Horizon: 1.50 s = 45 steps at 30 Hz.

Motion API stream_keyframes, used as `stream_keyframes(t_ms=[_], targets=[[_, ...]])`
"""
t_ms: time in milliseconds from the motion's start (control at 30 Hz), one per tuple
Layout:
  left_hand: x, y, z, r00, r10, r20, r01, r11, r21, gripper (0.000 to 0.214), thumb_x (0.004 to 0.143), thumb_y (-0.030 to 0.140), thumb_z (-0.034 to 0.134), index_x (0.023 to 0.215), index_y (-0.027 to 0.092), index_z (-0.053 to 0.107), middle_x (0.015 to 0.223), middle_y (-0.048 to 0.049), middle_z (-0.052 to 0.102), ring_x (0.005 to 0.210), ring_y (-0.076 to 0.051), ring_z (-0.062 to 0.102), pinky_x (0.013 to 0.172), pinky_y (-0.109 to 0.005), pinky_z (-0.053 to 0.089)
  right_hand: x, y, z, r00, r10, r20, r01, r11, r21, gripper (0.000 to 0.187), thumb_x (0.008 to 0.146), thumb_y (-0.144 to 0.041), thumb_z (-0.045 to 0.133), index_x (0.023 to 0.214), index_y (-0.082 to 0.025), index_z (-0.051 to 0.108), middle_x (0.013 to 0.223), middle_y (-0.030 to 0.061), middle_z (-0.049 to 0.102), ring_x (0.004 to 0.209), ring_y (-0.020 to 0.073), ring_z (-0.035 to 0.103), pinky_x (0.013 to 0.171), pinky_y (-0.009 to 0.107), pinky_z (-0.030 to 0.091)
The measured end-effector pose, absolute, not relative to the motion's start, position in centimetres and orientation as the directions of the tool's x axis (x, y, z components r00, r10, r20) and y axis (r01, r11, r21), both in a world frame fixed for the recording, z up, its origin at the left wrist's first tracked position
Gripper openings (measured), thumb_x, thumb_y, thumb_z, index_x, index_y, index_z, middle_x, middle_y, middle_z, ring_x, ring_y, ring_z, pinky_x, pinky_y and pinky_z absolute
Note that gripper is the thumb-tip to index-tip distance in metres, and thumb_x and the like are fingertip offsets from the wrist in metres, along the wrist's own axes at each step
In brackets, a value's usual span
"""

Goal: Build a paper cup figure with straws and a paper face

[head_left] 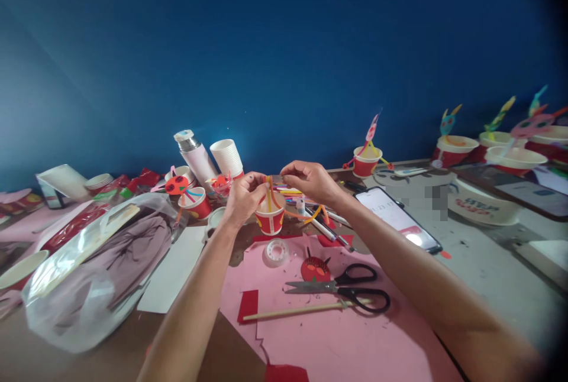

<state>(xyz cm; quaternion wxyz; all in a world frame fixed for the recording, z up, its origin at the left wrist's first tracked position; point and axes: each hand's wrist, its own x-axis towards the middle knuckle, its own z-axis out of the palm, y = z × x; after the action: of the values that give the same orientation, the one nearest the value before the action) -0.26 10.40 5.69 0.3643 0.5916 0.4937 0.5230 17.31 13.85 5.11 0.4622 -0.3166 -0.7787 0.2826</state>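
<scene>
Just in front of me stands a red-and-white paper cup [270, 225], with yellow and orange paper strips [268, 193] rising at its rim. My left hand [244, 196] is at the cup's left side, its thumb and fingers closed on the strips. Over the cup's right side my right hand [310, 181] pinches something small that I cannot make out. Orange and yellow folded strips [317, 215] trail to the right of the cup. Below it, a clear tape roll [276, 252] and a red paper face [316, 268] lie on pink paper [337, 340].
Black-handled scissors [310, 287] and a wooden stick [293, 313] lie on the pink paper. A phone [397, 219] is under my right forearm. Left are a plastic bag [89, 311], a thermos [195, 160] and stacked cups [226, 157]; decorated cups [366, 163] stand along the back and right.
</scene>
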Motion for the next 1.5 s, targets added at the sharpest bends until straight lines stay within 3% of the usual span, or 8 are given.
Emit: stream_keyframes(t_ms=[300, 467, 600, 767, 933, 1133, 1333, 1500], targets=[[-0.4, 10.7, 5.4, -0.035, 0.947, 0.321, 0.274, -0.299, 0.914, 0.017, 0.067, 0.027, 0.065, 0.078, 0.014, 0.062, 0.062, 0.0006, 0.06, 0.051, -0.008, 0.051, 0.049, -0.019, 0.04, 17.9, 14.1, 5.4, -0.277, 0.772, 0.572, 0.196, 0.629, -0.752, 0.02, 0.078, -0.027, 0.05, 0.085, -0.013, 0.061, 0.074, 0.002, 0.062, 0.065, 0.0112, 0.054, 0.062, 0.023, 0.041], [-0.1, 11.0, 5.2, -0.07, 0.95, 0.305, 0.237, -0.281, 0.93, 0.02, 0.064, 0.026, 0.067, 0.079, 0.013, 0.065, 0.065, -0.001, 0.063, 0.056, -0.011, 0.055, 0.053, -0.021, 0.044, 19.4, 13.2, 7.0, -0.377, 0.746, 0.549, 0.253, 0.653, -0.714, 0.017, 0.078, -0.025, 0.05, 0.084, -0.014, 0.062, 0.071, 0.0005, 0.06, 0.061, 0.0095, 0.05, 0.057, 0.022, 0.038], [-0.2, 11.0, 5.2, -0.031, 0.951, 0.308, 0.227, -0.293, 0.929, 0.022, 0.065, 0.026, 0.064, 0.083, 0.013, 0.066, 0.07, -0.0014, 0.064, 0.06, -0.011, 0.056, 0.056, -0.021, 0.045, 20.7, 11.1, 7.2, -0.54, 0.751, 0.379, 0.376, 0.619, -0.69, 0.019, 0.078, -0.026, 0.049, 0.086, -0.016, 0.064, 0.065, -0.0013, 0.059, 0.055, 0.0087, 0.047, 0.051, 0.02, 0.033], [-0.2, 10.8, 5.3, -0.031, 0.949, 0.312, 0.255, -0.295, 0.921, 0.022, 0.066, 0.027, 0.062, 0.083, 0.013, 0.066, 0.068, -0.0008, 0.063, 0.057, -0.01, 0.054, 0.054, -0.02, 0.043, 21.4, 8.0, 5.2, -0.784, 0.619, 0.038, 0.519, 0.688, -0.507, 0.018, 0.076, -0.023, 0.049, 0.079, -0.022, 0.067, 0.071, -0.0016, 0.065, 0.059, 0.011, 0.052, 0.054, 0.022, 0.033], [0.0, 10.6, 5.5, -0.089, 0.948, 0.305, 0.228, -0.279, 0.933, 0.018, 0.065, 0.025, 0.064, 0.078, 0.013, 0.066, 0.063, 0.0002, 0.061, 0.053, -0.008, 0.051, 0.05, -0.018, 0.04, 21.9, 6.8, 2.7, -0.682, 0.73, -0.04, 0.712, 0.65, -0.266, 0.018, 0.074, -0.025, 0.049, 0.067, -0.021, 0.065, 0.064, 0.002, 0.062, 0.058, 0.015, 0.052, 0.051, 0.026, 0.026], [0.0, 10.5, 5.8, -0.132, 0.95, 0.282, 0.202, -0.252, 0.946, 0.02, 0.063, 0.026, 0.065, 0.077, 0.013, 0.066, 0.064, -0.0007, 0.064, 0.054, -0.01, 0.054, 0.052, -0.02, 0.041, 21.7, 5.3, 2.1, -0.554, 0.82, -0.147, 0.825, 0.516, -0.229, 0.016, 0.073, -0.029, 0.052, 0.07, -0.022, 0.066, 0.069, 0.0042, 0.065, 0.067, 0.0186, 0.058, 0.054, 0.026, 0.031], [0.0, 10.4, 5.7, -0.113, 0.954, 0.278, 0.203, -0.252, 0.946, 0.023, 0.065, 0.027, 0.063, 0.082, 0.013, 0.068, 0.066, -0.0017, 0.065, 0.056, -0.012, 0.056, 0.054, -0.022, 0.044, 20.2, 4.1, 1.7, -0.54, 0.829, -0.142, 0.84, 0.523, -0.142, 0.019, 0.074, -0.03, 0.052, 0.076, -0.018, 0.067, 0.081, 0.0099, 0.067, 0.075, 0.0234, 0.061, 0.06, 0.029, 0.036], [-0.1, 10.4, 5.6, -0.08, 0.955, 0.286, 0.19, -0.267, 0.945, 0.025, 0.066, 0.027, 0.062, 0.085, 0.012, 0.068, 0.072, -0.0028, 0.067, 0.062, -0.012, 0.058, 0.06, -0.022, 0.046, 19.6, 4.4, 1.3, -0.56, 0.81, -0.174, 0.828, 0.551, -0.104, 0.021, 0.074, -0.025, 0.049, 0.076, -0.018, 0.068, 0.079, 0.0104, 0.068, 0.073, 0.0241, 0.062, 0.062, 0.031, 0.037]])
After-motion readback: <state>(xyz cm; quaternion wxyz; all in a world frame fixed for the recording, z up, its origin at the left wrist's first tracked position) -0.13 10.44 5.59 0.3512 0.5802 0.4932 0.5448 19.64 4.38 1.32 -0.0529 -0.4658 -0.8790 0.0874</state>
